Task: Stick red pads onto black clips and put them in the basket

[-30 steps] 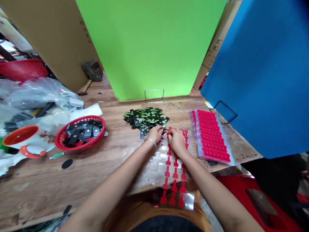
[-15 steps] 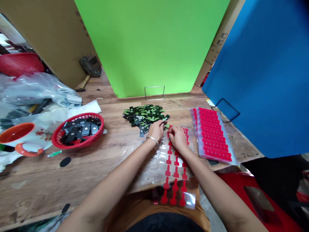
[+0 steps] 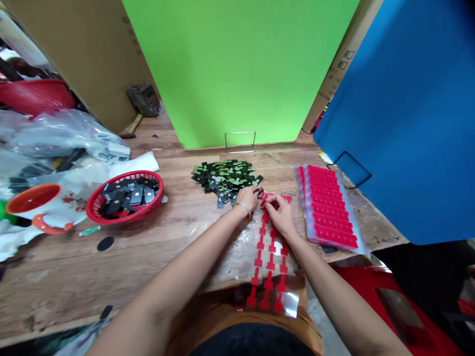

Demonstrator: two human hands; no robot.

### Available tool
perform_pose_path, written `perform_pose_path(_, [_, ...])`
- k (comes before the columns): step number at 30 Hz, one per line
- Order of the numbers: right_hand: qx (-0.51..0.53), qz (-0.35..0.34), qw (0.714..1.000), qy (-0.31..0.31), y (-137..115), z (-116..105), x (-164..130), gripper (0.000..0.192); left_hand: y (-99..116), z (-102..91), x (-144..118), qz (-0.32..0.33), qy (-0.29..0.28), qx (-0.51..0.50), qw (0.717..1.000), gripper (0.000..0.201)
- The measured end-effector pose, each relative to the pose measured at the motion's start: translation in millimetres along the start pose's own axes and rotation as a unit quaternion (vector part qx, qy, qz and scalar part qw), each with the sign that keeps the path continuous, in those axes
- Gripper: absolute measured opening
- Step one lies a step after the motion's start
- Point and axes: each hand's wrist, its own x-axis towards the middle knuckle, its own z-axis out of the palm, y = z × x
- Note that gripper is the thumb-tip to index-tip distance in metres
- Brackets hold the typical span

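Note:
A clear sheet with rows of red T-shaped stickers [image 3: 270,262] lies in front of me, its near end hanging over the table edge. My left hand [image 3: 248,199], with a bracelet at the wrist, is closed at the sheet's far left corner. A small dark flat piece [image 3: 260,190] shows at its fingertips. My right hand [image 3: 281,213] is pinched over the far end of the sheet, fingertips at a red sticker; whether it is peeled cannot be made out. Just beyond my left hand lies a heap of black and green flat pieces [image 3: 227,174].
A red basket [image 3: 156,199] of dark pieces and an orange-and-white mug [image 3: 55,206] stand at left, near plastic bags [image 3: 70,131]. Stacked red sticker sheets [image 3: 330,205] lie at right. Green [image 3: 241,74] and blue [image 3: 401,123] boards rise behind.
My left hand has shifted slightly right, and a dark piece now shows at its fingertips near the sheet's corner. My right hand has drawn back a little. The view has shifted slightly.

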Motion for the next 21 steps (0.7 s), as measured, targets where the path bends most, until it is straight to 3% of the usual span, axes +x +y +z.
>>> perform_pose_path(6, [0.073,0.034,0.993,0.088,2.8,-6.9,0.7,0.016,4.4,2.7,-2.2,-0.032,0.022,-0.101,0.994,0.012])
perform_pose_path(10, [0.107,0.041,0.989,0.093,-9.9,-10.3,-6.9,0.018,7.7,-4.5,-13.8,-0.066,0.003,-0.214,0.975,0.013])
perform_pose_path(16, [0.124,0.076,0.989,0.027,-38.1,-5.1,-39.3,0.016,-6.4,-18.4,-78.2,-0.12,-0.045,-0.364,0.923,0.022])
perform_pose_path(21, [0.111,0.089,0.99,-0.012,-44.4,12.5,-67.7,0.013,-21.4,-11.7,-127.9,-0.18,-0.038,-0.505,0.844,0.025])
